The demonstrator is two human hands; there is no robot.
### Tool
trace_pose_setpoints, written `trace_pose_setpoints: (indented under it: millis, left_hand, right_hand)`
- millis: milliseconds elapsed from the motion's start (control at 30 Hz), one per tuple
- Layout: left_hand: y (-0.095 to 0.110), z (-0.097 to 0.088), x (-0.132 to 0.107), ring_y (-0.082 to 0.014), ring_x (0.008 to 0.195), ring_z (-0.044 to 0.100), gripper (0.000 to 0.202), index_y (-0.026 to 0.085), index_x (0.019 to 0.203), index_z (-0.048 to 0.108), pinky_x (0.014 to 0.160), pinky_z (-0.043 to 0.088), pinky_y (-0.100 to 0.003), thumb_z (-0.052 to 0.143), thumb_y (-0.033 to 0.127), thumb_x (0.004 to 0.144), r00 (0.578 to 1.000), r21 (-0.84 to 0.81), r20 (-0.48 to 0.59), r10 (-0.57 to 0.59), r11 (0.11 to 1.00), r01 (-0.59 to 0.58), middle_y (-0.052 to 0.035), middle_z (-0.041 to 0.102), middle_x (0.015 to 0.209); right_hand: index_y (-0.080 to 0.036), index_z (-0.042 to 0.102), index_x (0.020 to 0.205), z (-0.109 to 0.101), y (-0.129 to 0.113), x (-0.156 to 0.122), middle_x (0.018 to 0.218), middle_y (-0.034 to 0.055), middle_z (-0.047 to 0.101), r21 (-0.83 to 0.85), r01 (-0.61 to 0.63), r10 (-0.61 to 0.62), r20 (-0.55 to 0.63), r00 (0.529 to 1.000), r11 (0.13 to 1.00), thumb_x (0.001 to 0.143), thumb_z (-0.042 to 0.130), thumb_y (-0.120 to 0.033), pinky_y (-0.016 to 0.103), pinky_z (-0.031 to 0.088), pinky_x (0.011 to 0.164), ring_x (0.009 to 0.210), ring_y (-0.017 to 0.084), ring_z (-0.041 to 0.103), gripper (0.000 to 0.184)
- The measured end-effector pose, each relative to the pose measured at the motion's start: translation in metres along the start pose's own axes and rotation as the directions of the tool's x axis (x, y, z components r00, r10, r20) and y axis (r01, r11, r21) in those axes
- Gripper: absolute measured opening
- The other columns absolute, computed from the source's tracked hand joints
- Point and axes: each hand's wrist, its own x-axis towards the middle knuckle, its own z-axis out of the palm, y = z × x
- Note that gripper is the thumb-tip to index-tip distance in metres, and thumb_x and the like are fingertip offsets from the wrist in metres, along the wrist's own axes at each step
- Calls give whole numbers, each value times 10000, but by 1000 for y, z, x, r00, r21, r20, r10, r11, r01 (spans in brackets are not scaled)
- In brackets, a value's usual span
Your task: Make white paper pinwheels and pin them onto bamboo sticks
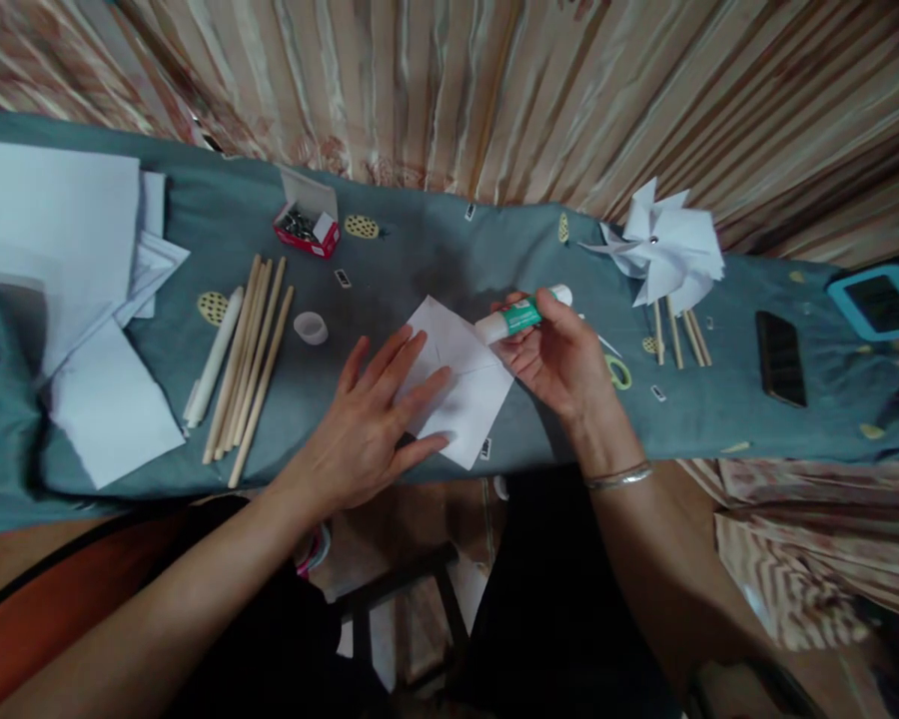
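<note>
A square of white paper (pixel 475 394) lies turned cornerwise on the cloth, with slits or creases running in from its corners. My left hand (pixel 379 414) rests over its left side, fingers spread and pressing it flat. In my right hand (pixel 554 359) is a green and white glue stick (pixel 520 317), held between thumb and fingers. The uncapped end of the stick points left and sits at the paper's upper right edge; I cannot tell whether it touches. A white cap (pixel 311 328) stands on the cloth left of my left hand.
Left lie several wooden sticks (pixel 251 359), a white rod (pixel 216 355) and paper sheets (pixel 116 399). An open red box (pixel 307 235) of small metal pieces stands behind. Rightward are green-handled scissors (pixel 616 371), paper pinwheels (pixel 666 245), a phone (pixel 780 358) and a blue-framed device (pixel 880 303).
</note>
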Motion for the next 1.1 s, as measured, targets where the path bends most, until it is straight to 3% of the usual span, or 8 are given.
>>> trace_pose_setpoints:
  millis: [100, 200, 400, 533, 633, 700, 933, 1100]
  left_hand:
    - [-19, -20, 1, -324, 1381, 379, 447, 217, 1345, 498, 1146, 238, -559, 548, 357, 923, 985, 30, -99, -142, 989, 146, -126, 477, 1450]
    - [-45, -32, -2, -330, 1297, 438, 480, 145, 1360, 487, 1081, 349, -531, 539, 320, 917, 950, 160, -155, -273, 942, 296, -155, 504, 1402]
    - [-73, -37, -5, -296, 1154, 566, 351, 192, 1190, 648, 1017, 439, -472, 478, 236, 886, 916, 107, -73, -394, 910, 400, -107, 652, 1204]
    - [-58, -41, 3, -270, 1075, 633, 315, 214, 1111, 689, 1000, 464, -443, 588, 301, 826, 816, -170, -151, -558, 828, 535, -78, 692, 1146]
    - [-39, -38, 10, -227, 924, 684, 428, 196, 1160, 644, 893, 536, -391, 680, 353, 763, 721, -591, -83, -687, 617, 520, -61, 727, 1023]
    - [-30, -33, 14, -211, 853, 686, 446, 179, 1114, 644, 826, 559, -367, 734, 349, 712, 699, -694, -35, -714, 521, 497, -55, 727, 954]
    - [-13, -19, 23, -201, 954, 645, 282, 202, 991, 694, 914, 548, -398, 724, 296, 728, 809, -647, -67, -584, 643, 410, -44, 675, 1005]
    - [-7, -19, 30, -180, 904, 626, 295, 201, 1029, 718, 788, 600, -355, 693, 274, 745, 833, -627, -75, -548, 676, 389, -48, 585, 1006]
  right_hand:
    - [-220, 698, 836, -2, -1, -1, 834, -20, 730, 36, -3, 3, 7, 1000, 999, 803, 688, -412, 203, 539, 635, 656, 79, 624, 195]
    - [-204, 712, 852, -1, -1, -4, 817, -5, 729, 48, -7, 7, -8, 1000, 999, 796, 685, -435, 210, 543, 638, 665, 92, 629, 239]
    - [-185, 729, 868, 5, 0, -11, 773, -5, 732, 70, -41, 42, -23, 999, 997, 735, 734, -340, 172, 560, 611, 632, 86, 636, 204]
    - [-154, 729, 880, 12, 3, -16, 762, 3, 740, 75, -81, 77, 49, 996, 994, 715, 752, -287, 137, 569, 590, 597, 70, 653, 214]
    - [-153, 717, 867, 17, 7, -19, 723, -7, 733, 103, -109, 99, 99, 990, 989, 710, 768, -272, 132, 578, 579, 568, 66, 660, 204]
    - [-155, 707, 854, 20, 9, -21, 739, -1, 739, 128, -115, 101, 112, 989, 985, 692, 789, -270, 133, 588, 592, 582, 73, 674, 215]
    - [-190, 686, 892, 27, 9, -25, 778, -17, 738, 174, -116, 97, 116, 989, 978, 664, 816, -218, 161, 615, 686, 675, 101, 718, 264]
    - [-202, 667, 927, 25, 12, -28, 855, -3, 744, 76, -88, 75, 152, 986, 993, 694, 804, -242, 207, 627, 708, 713, 119, 730, 274]
